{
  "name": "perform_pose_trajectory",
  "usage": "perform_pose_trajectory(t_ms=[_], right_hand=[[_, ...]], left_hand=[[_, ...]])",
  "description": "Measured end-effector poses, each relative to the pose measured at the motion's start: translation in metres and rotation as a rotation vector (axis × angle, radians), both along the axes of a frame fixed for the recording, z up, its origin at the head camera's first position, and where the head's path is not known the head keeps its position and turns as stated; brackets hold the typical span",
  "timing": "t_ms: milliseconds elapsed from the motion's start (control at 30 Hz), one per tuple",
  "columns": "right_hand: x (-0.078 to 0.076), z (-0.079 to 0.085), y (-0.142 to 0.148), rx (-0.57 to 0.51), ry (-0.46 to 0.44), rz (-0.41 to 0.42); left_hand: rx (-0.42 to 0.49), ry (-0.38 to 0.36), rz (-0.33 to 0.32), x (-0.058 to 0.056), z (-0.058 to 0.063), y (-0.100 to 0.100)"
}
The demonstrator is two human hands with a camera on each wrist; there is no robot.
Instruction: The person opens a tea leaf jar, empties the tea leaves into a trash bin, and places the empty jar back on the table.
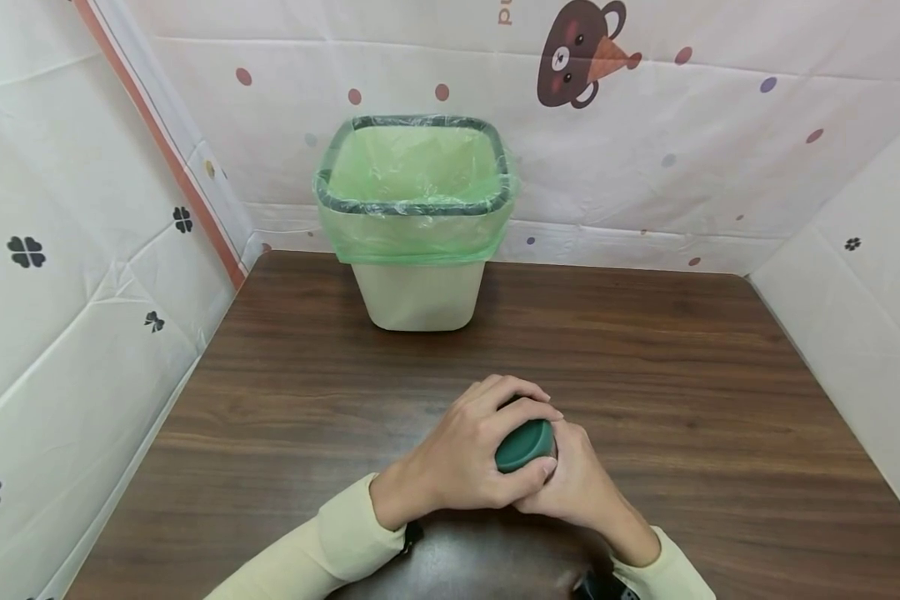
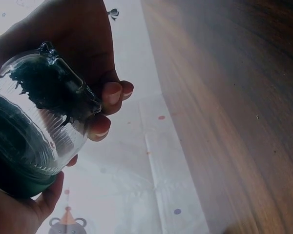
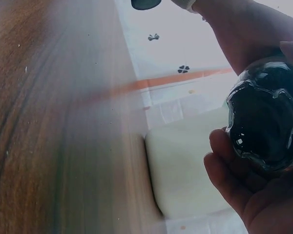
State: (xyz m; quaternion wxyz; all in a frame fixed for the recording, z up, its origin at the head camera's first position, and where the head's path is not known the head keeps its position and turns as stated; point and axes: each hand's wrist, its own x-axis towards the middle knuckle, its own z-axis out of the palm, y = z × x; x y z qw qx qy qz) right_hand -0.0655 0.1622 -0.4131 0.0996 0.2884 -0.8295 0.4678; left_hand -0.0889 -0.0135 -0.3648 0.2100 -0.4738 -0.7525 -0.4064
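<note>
A small clear glass jar (image 2: 63,122) with a green lid (image 1: 526,446) and dark contents is held between both hands above the table. My left hand (image 1: 487,446) grips the lid from above, its fingers and thumb curled around the rim. Wrapped around the glass body is my right hand (image 1: 581,479), its fingers partly hidden behind the left one. The scalloped glass base of the jar faces the camera in the right wrist view, and the contents look dark there.
Toward the back of the brown wooden table (image 1: 270,400) stands a cream trash bin (image 1: 423,296), lined with a green plastic bag (image 1: 412,237). Patterned white sheets (image 1: 705,167) line the back and both sides of the table.
</note>
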Motion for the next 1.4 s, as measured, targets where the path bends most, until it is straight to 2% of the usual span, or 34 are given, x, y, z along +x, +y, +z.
perform_pose_trajectory(t_ms=[267, 500, 600, 1000, 1233, 1300, 1400], right_hand=[[0.0, 0.007, 0.0, 0.019, -0.013, 0.012], [0.009, 0.038, -0.009, 0.017, 0.001, 0.013], [0.011, 0.041, -0.01, 0.021, -0.017, 0.011], [0.012, 0.041, -0.007, -0.014, -0.048, 0.046], [0.01, 0.039, -0.004, -0.059, -0.021, 0.121], [0.009, 0.036, -0.003, -0.075, -0.013, 0.145], [0.003, 0.019, 0.002, -0.101, -0.019, 0.182]], left_hand=[[-0.014, -0.003, -0.001, 0.0, 0.0, 0.0], [-0.021, 0.003, -0.003, 0.001, 0.001, 0.0], [-0.022, -0.003, -0.004, 0.002, 0.002, 0.0], [-0.052, 0.007, -0.014, 0.004, 0.005, -0.001], [-0.067, 0.012, -0.084, 0.003, 0.008, -0.003], [-0.065, 0.013, -0.107, 0.003, 0.009, -0.004], [-0.057, 0.033, -0.136, 0.002, 0.011, -0.004]])
